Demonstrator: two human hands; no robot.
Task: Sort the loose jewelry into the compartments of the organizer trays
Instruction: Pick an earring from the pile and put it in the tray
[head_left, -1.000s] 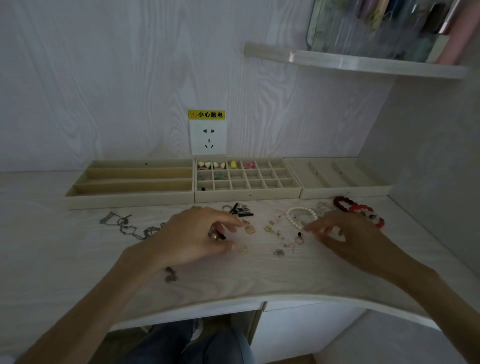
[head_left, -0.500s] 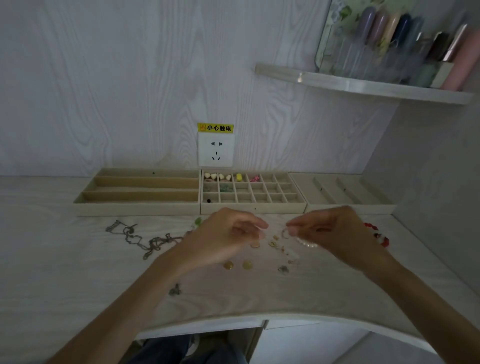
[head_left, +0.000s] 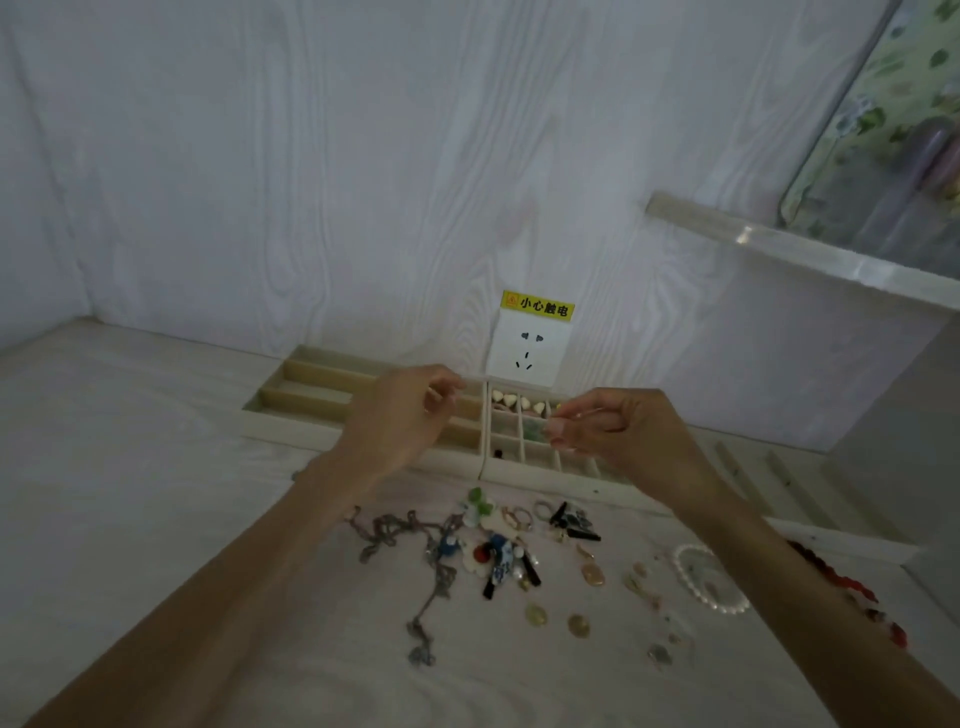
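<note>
Head view: your left hand (head_left: 410, 410) hangs over the long-slot tray (head_left: 311, 395), fingers curled; what it pinches, if anything, is too small to tell. Your right hand (head_left: 608, 431) pinches a small pale piece (head_left: 574, 413) right above the grid tray (head_left: 519, 470), so the drop is straight down. Half a second ago both hands were nearer you, over the loose jewelry (head_left: 498, 551).

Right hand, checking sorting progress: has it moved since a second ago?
Yes. The right hand rose off the table, now over the beige grid tray.
</note>
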